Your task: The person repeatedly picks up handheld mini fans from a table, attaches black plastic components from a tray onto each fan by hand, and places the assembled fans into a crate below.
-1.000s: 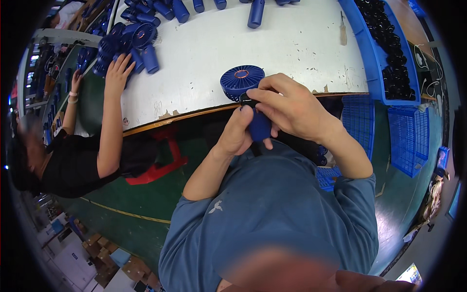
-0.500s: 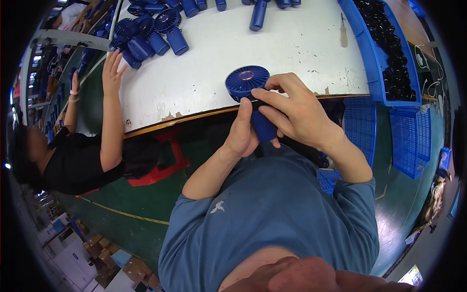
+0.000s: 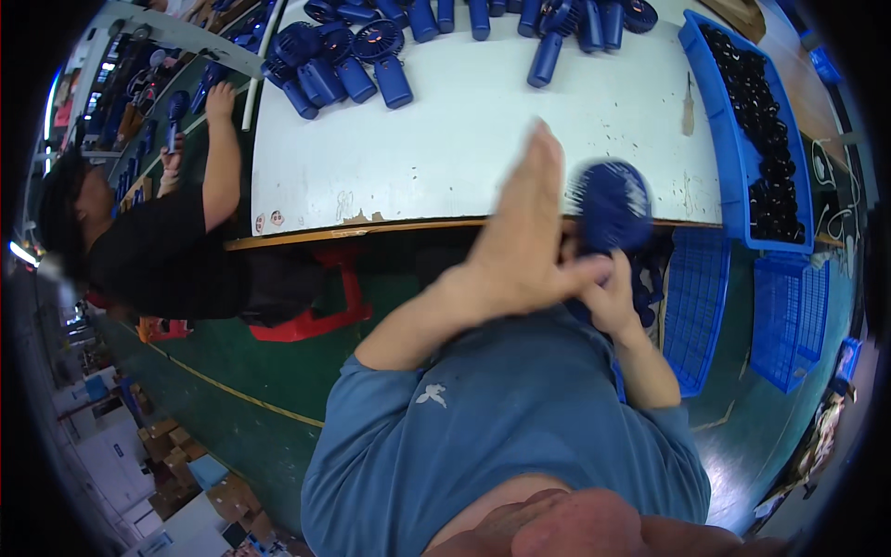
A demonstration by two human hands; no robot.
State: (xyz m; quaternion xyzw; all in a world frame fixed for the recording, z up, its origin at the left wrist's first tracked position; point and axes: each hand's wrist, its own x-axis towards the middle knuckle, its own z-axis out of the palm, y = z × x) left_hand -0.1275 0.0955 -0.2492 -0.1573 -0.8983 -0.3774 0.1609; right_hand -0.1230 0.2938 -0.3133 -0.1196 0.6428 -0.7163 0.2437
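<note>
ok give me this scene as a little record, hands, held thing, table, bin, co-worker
left hand: open, fingers extended, blurred
right hand: gripping a blue handheld fan
fan state: round head blurred, handle mostly hidden
white table: more blue fans toward its far side
blue bin: at table's right, holds small black parts
co-worker: at left, black top

Bright tabletop (image 3: pixel 464 158), motion-blurred fan (image 3: pixel 614 209), dark fisheye edges

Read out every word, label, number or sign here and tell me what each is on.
Nothing is readable.
Blue fan in the right hand: blurred.
Shirt: white bird-like mark, no letters visible.
Round marks on the table: too small.
Small dark sign, lower left: too small.
</note>
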